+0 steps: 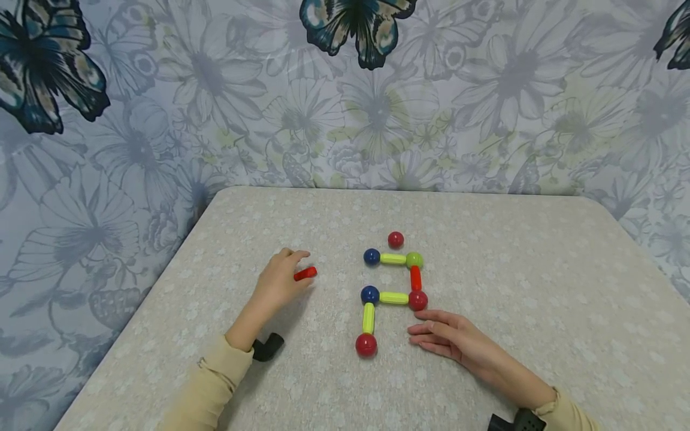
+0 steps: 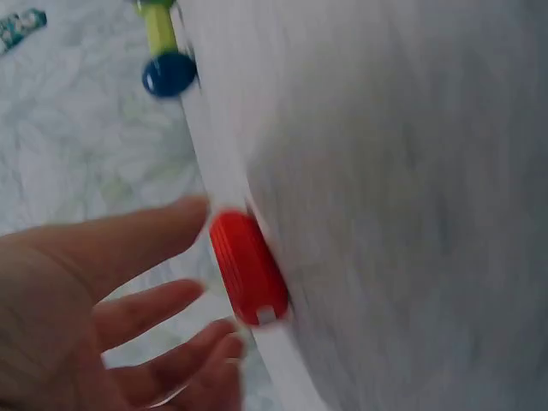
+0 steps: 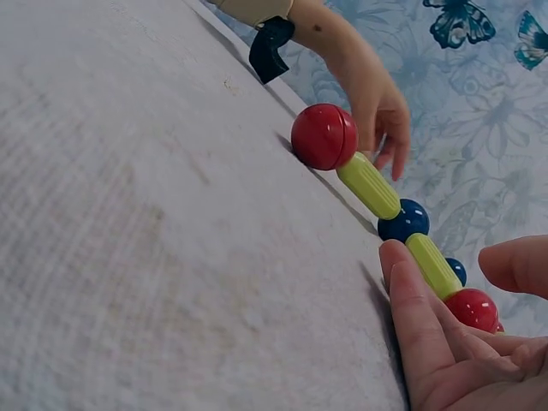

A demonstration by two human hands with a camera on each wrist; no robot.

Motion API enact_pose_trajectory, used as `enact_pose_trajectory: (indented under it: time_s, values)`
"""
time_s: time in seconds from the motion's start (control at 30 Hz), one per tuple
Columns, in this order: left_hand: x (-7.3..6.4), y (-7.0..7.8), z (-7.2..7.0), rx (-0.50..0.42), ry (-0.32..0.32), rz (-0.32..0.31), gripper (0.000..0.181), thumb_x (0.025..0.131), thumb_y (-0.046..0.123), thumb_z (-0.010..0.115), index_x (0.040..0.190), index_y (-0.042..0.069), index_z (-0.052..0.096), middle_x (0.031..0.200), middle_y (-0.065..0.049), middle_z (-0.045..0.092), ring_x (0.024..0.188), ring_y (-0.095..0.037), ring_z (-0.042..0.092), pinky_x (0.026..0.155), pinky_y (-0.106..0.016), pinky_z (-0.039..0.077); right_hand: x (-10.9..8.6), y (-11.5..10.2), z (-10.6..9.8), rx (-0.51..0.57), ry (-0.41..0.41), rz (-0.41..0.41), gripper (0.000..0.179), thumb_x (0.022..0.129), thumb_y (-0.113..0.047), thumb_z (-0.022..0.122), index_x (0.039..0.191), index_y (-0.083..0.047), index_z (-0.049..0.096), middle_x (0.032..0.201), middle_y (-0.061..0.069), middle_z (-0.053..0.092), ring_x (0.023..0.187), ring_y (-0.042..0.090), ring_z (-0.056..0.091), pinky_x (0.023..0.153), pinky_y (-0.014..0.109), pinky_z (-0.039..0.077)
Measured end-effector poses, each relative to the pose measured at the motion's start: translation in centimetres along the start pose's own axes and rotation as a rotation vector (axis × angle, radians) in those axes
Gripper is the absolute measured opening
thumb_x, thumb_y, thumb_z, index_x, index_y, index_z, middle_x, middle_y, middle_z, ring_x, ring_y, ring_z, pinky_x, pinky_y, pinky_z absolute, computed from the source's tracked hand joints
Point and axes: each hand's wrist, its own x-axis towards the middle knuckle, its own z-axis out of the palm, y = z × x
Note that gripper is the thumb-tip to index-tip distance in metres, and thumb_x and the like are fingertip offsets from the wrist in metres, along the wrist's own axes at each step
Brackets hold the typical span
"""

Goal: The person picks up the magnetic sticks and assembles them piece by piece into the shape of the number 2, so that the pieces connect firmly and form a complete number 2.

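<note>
Fingers parted, my left hand [image 1: 277,278] reaches toward a loose red rod [image 1: 305,273]. In the left wrist view that red rod [image 2: 248,267] lies on the table just beyond the thumb and fingertips, apparently without a grip on it. My right hand [image 1: 455,341] is held low over the table with extended fingers, its tips close to a red ball [image 1: 417,300]. That ball belongs to a chain of balls and rods: blue balls [image 1: 369,295], yellow-green rods [image 1: 394,298], a red rod [image 1: 415,278], a green ball [image 1: 414,260] and another red ball [image 1: 366,345].
A separate red ball [image 1: 396,240] sits behind the chain's far rod. Pale floral cloth covers the table [image 1: 539,269]. Behind it hangs a flower-patterned wall covering [image 1: 377,120] with butterfly decorations [image 1: 358,27]. Each wrist carries a black mount [image 1: 268,347].
</note>
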Motion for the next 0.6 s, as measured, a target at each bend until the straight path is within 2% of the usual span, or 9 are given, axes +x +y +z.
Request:
enact_pose_trajectory:
  time_s: [0.1, 0.2, 0.37, 0.5, 0.6]
  values:
    - [0.5, -1.4, -0.4, 0.027, -0.062, -0.031, 0.043, 0.078, 0.015, 0.077, 0.116, 0.001, 0.061, 0.101, -0.014, 0.056, 0.085, -0.029, 0.054, 0.068, -0.041, 0.047, 0.0, 0.0, -0.1, 0.007, 0.005, 0.005, 0.057, 0.098, -0.016, 0.05, 0.139, 0.014, 0.024, 0.118, 0.019, 0.058, 0.107, 0.026, 0.058, 0.091, 0.035, 0.044]
    - [0.9, -2.0, -0.4, 0.026, -0.1, -0.045, 0.029, 0.079, 0.013, 0.076, 0.103, 0.002, 0.066, 0.091, -0.01, 0.059, 0.074, -0.023, 0.055, 0.061, -0.035, 0.046, 0.1, 0.0, -0.1, 0.009, 0.004, 0.011, 0.057, 0.098, -0.016, 0.05, 0.138, 0.015, 0.024, 0.119, 0.019, 0.058, 0.108, 0.026, 0.058, 0.091, 0.036, 0.043]
    - [0.9, -1.8, -0.2, -0.021, -0.079, -0.038, 0.021, 0.079, 0.012, 0.076, 0.097, 0.005, 0.068, 0.083, -0.005, 0.062, 0.068, -0.018, 0.054, 0.058, -0.031, 0.045, 0.2, 0.1, -0.1, 0.006, 0.011, 0.022, 0.057, 0.098, -0.017, 0.051, 0.138, 0.014, 0.024, 0.119, 0.02, 0.057, 0.109, 0.027, 0.057, 0.092, 0.036, 0.043]
    - [0.3, 0.1, -0.1, -0.138, -0.073, 0.053, 0.02, 0.08, 0.011, 0.075, 0.098, 0.006, 0.07, 0.082, -0.001, 0.062, 0.072, -0.016, 0.054, 0.061, -0.031, 0.046, 0.2, 0.1, -0.1, 0.009, 0.018, 0.023, 0.057, 0.098, -0.016, 0.051, 0.138, 0.014, 0.025, 0.118, 0.02, 0.058, 0.108, 0.027, 0.057, 0.092, 0.036, 0.043]
    - [-0.6, 2.5, 0.0, -0.205, -0.083, 0.172, 0.019, 0.08, 0.01, 0.075, 0.099, 0.007, 0.07, 0.083, 0.002, 0.062, 0.075, -0.015, 0.056, 0.064, -0.03, 0.047, 0.1, 0.0, -0.1, 0.009, 0.012, 0.014, 0.056, 0.098, -0.016, 0.05, 0.138, 0.015, 0.025, 0.118, 0.02, 0.058, 0.108, 0.026, 0.057, 0.092, 0.036, 0.043]
